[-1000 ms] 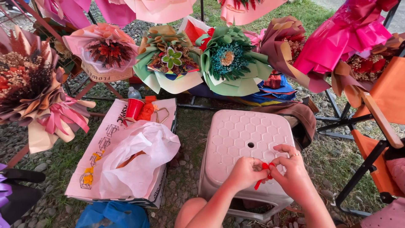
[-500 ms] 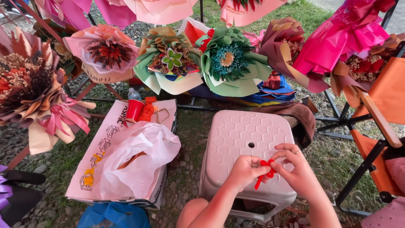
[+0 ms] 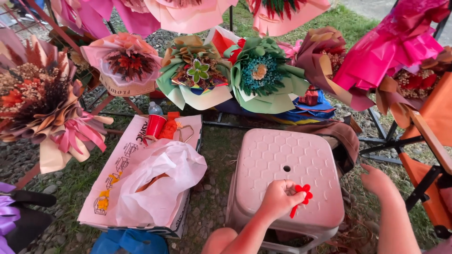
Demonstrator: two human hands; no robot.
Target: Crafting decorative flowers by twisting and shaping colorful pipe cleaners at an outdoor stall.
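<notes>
Single head-worn view, looking steeply down and forward. Close over a pale plastic stool [image 3: 287,174]. Bouquets [image 3: 256,75] fill the upper frame.

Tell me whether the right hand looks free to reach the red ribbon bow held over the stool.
Probably yes: the right hand is empty beside the stool, with nothing between it and the red ribbon bow pinched by the left hand.

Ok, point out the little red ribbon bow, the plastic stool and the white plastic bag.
red ribbon bow [image 3: 301,193], head view, on its loops beside the left hand.
plastic stool [image 3: 282,150], head view, bare seat top.
white plastic bag [image 3: 165,183], head view, its crumpled middle.
</notes>
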